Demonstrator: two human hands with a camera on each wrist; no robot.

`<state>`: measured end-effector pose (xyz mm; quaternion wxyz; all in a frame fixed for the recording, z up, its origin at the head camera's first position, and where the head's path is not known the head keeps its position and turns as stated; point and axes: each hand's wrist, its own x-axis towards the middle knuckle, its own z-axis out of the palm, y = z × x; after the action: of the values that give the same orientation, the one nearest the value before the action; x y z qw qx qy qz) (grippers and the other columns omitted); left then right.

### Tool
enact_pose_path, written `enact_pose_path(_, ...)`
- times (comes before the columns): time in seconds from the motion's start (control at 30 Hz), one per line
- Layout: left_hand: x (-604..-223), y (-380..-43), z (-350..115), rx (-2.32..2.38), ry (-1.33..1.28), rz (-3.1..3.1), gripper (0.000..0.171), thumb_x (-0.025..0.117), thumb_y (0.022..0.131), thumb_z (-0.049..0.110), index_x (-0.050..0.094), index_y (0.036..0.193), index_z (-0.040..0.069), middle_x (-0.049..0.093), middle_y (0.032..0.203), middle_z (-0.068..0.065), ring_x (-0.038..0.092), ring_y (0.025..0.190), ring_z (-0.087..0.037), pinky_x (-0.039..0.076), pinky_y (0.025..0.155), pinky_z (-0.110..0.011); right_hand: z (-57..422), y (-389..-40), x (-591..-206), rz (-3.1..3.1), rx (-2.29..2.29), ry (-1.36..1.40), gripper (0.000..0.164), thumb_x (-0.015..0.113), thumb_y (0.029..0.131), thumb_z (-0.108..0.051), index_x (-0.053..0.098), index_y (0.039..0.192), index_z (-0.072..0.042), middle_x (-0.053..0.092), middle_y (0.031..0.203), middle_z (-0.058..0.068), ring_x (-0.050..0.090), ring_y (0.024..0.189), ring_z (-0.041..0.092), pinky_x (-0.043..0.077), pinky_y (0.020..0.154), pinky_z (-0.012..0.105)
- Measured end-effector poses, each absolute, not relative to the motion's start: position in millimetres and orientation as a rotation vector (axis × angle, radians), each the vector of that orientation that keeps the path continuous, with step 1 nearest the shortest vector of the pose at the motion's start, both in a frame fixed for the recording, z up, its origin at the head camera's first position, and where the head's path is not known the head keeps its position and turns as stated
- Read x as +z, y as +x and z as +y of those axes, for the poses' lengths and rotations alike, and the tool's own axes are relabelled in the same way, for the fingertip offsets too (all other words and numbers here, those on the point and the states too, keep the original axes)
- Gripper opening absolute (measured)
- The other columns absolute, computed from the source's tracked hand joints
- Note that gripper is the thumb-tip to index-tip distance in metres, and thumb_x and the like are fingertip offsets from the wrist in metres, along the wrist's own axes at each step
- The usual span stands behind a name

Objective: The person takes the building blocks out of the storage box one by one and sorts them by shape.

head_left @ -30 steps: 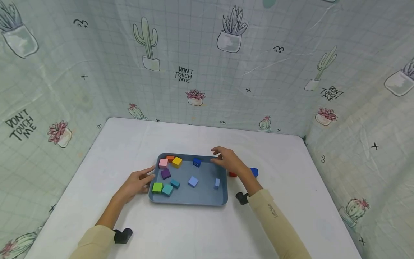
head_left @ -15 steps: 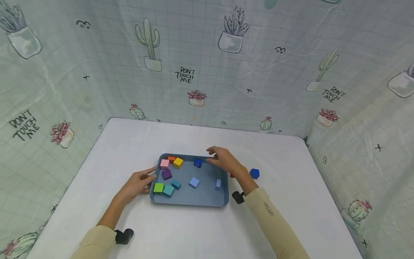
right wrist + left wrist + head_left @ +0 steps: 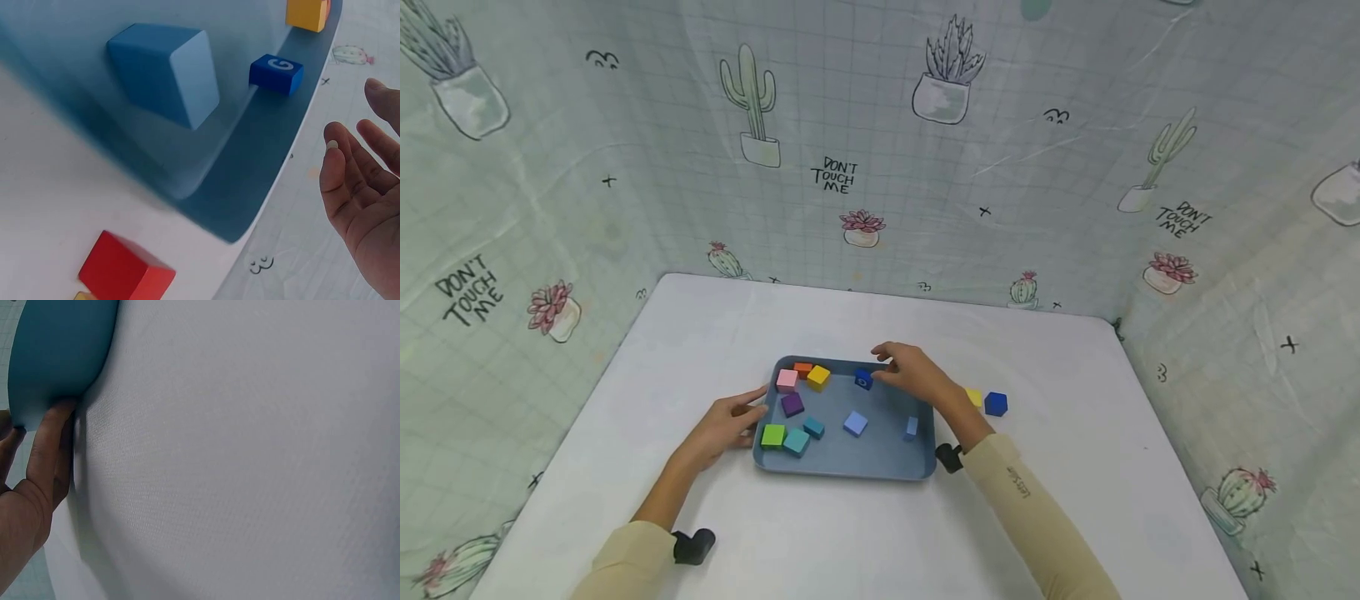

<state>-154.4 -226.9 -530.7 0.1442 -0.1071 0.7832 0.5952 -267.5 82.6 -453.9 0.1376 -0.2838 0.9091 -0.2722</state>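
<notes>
A blue-grey tray (image 3: 880,476) on the table holds several coloured blocks. My left hand (image 3: 726,425) rests at its left end, with straight fingers touching the outer wall, as the left wrist view also shows (image 3: 40,481). Over the tray's far right part hovers my right hand (image 3: 913,372), fingers bent loosely and apart, nothing between them. Its fingertips come close to a dark blue block (image 3: 863,379), marked with a white letter in the right wrist view. A light blue block (image 3: 911,428) stands near the tray's right end, and another light blue block (image 3: 855,423) lies mid-tray.
Pink (image 3: 787,381), orange (image 3: 802,369), yellow (image 3: 818,378), purple (image 3: 792,405), green (image 3: 773,437) and teal (image 3: 797,442) blocks fill the tray's left part. Outside it on the right are a blue block (image 3: 996,404), a yellow block (image 3: 973,397) and a red block (image 3: 125,269).
My right hand has moved left over the tray, closer to the dark blue block. The yellow block outside now shows beside my forearm. My left hand keeps its place at the tray.
</notes>
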Motion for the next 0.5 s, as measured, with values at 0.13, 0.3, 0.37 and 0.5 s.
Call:
enact_pose_path(0.13,-529.6,-153.8,-227.1,1.721,-0.315,2.253,0.057,0.058,0.095,0.026,0.036,0.146,0.014,0.053,0.116,-0.020,0.056,0.089,-0.023,0.055,0.072,-0.031,75.1,-268.7,-454.8,2.615,-0.772,-0.838,0.045,0.066,0.090,-0.021,0.053,0.129,-0.004,0.059,0.121,0.012,0.060,0.096,0.019,0.051,0.080,0.028)
enact_pose_path(0.3,-527.7,-154.0,-226.6,1.724,-0.325,2.251,0.056,0.057,0.095,0.024,0.036,0.146,0.015,0.053,0.116,-0.020,0.057,0.089,-0.024,0.055,0.072,-0.031,67.0,-268.5,-455.9,2.603,-0.763,-0.860,0.045,0.066,0.090,-0.019,0.052,0.129,-0.003,0.059,0.120,0.010,0.060,0.095,0.018,0.051,0.079,0.027)
enact_pose_path(0.37,-527.3,-154.0,-226.3,1.725,-0.328,2.249,0.055,0.057,0.095,0.024,0.036,0.146,0.015,0.053,0.116,-0.020,0.057,0.090,-0.024,0.055,0.072,-0.031,64.3,-267.9,-455.9,2.602,-0.756,-0.855,0.044,0.066,0.090,-0.018,0.052,0.129,-0.004,0.060,0.119,0.009,0.060,0.094,0.017,0.051,0.078,0.026)
enact_pose_path(0.5,-528.2,-153.9,-226.6,1.730,-0.328,2.246,0.055,0.058,0.095,0.024,0.037,0.146,0.015,0.054,0.116,-0.019,0.057,0.090,-0.023,0.055,0.073,-0.032,60.0,-266.9,-455.2,2.602,-0.725,-0.834,0.045,0.066,0.090,-0.020,0.052,0.130,-0.005,0.059,0.119,0.007,0.060,0.095,0.015,0.050,0.078,0.025)
